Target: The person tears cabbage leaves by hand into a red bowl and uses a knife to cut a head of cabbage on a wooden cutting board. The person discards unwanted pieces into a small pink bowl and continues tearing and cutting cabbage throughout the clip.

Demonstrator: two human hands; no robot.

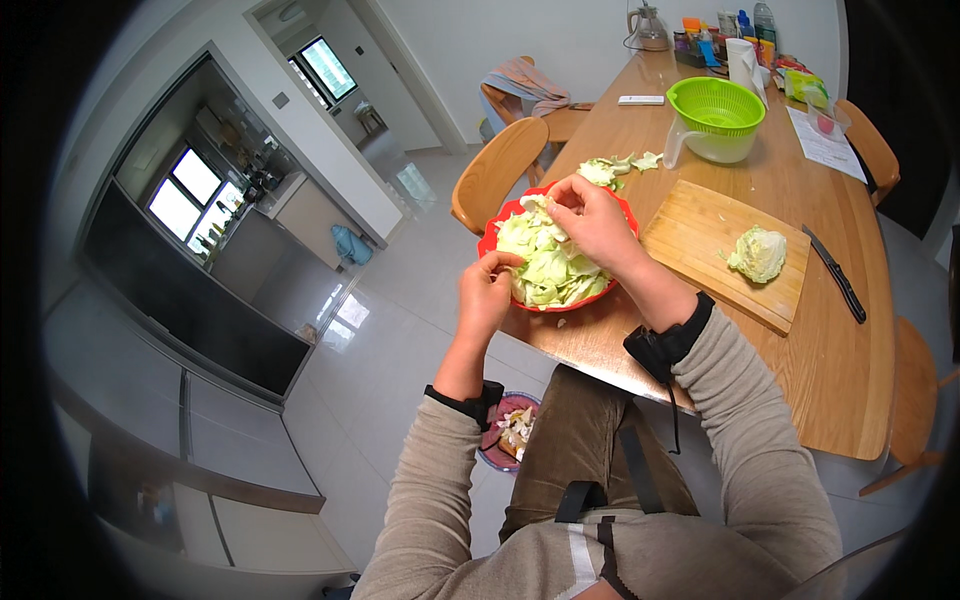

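Observation:
A red scalloped bowl (486, 241) at the table's near left edge is heaped with torn pale-green cabbage leaves (559, 274). Over its far right side, my right hand (596, 225) pinches a whitish cabbage piece (536, 204) between thumb and fingers. My left hand (484, 292) is at the bowl's left side, fingertips bent in against the leaves; whether they grip a leaf is hidden. To the right, a cut chunk of cabbage (759, 253) rests on a wooden cutting board (705, 225). A black-handled knife (840, 281) lies beside the board.
Loose cabbage leaves (600, 172) lie beyond the bowl. A green strainer basket (716, 105) sits in a clear handled container (720, 146). Bottles and jars (724, 34) crowd the table's far end. A floor basin (516, 431) holds scraps. Wooden chairs (501, 169) flank the table.

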